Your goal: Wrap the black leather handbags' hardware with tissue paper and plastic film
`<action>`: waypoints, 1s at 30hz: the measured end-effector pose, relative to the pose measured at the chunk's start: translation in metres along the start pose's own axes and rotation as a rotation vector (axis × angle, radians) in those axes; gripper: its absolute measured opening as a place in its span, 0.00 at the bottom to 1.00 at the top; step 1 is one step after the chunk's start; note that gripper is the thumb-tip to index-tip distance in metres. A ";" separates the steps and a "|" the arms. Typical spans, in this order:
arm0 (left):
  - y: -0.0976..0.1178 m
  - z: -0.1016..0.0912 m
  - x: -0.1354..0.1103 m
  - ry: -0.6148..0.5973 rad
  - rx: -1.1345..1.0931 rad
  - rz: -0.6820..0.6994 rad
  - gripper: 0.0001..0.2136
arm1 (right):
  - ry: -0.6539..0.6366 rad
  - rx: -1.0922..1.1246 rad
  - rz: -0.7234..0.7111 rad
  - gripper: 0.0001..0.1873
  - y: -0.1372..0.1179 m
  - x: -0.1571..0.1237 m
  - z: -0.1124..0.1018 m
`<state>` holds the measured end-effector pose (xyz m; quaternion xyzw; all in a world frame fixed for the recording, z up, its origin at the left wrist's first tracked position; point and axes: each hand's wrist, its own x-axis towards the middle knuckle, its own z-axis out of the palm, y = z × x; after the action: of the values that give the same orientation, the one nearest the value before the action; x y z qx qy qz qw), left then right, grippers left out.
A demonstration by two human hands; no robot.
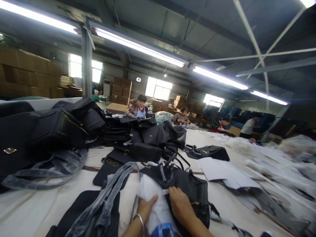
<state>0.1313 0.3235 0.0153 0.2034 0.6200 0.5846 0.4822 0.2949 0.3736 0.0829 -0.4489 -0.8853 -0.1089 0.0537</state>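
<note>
At the near edge of the bench (37,204), the left hand (146,208) has its fingers curled around white paper (151,191). The right hand (181,206) rests flat, fingers slack, on the black bag (191,188). The bag's length runs away rightward, closest to the right hand, with a heap of bags (74,128) beyond.

No sleeves on forearms; left hand (147,206), right hand (181,206) ungloved; thin silver bangle (141,221) on left wrist.

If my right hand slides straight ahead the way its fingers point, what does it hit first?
The right hand lies on the black bag; straight on it likely meets that bag's straps first, though depth is unclear.
</note>
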 end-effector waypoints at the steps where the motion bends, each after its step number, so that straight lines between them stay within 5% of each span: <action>1: 0.002 -0.002 -0.002 -0.012 0.071 0.012 0.12 | 0.003 0.000 -0.001 0.13 -0.002 -0.002 0.002; 9: 0.023 -0.048 -0.033 0.072 0.495 0.226 0.25 | 0.062 0.052 0.016 0.08 0.008 -0.021 -0.033; 14: 0.045 -0.048 -0.035 0.086 0.561 0.399 0.17 | 0.165 0.148 -0.025 0.11 -0.003 -0.044 -0.046; 21: 0.055 -0.024 -0.002 -0.036 0.444 0.087 0.11 | 0.207 0.372 -0.207 0.28 -0.034 -0.040 -0.039; 30: 0.041 -0.035 -0.027 -0.111 0.107 -0.097 0.11 | 0.052 0.569 -0.159 0.34 -0.038 0.000 0.018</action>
<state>0.1014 0.2926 0.0577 0.2308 0.6316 0.5145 0.5321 0.2646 0.3567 0.0600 -0.3421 -0.9110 0.1284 0.1913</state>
